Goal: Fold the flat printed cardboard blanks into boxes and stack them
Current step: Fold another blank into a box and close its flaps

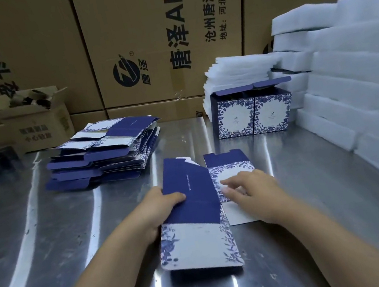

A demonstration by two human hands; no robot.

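Note:
A flat blue-and-white floral cardboard blank (194, 207) lies lifted at the table's middle. My left hand (161, 205) grips its left edge, thumb on the dark blue panel. My right hand (249, 191) rests with spread fingers on a second flat blank (229, 161) lying just to the right, touching the first. A pile of several flat blanks (107, 154) sits at the back left. Two folded boxes (253, 112) stand side by side at the back right, lids open.
The steel table (59, 227) is shiny. White foam sheets (357, 60) are stacked along the right side and behind the folded boxes. Large brown cartons (140, 38) wall off the back. A small open carton (36, 118) stands at the back left.

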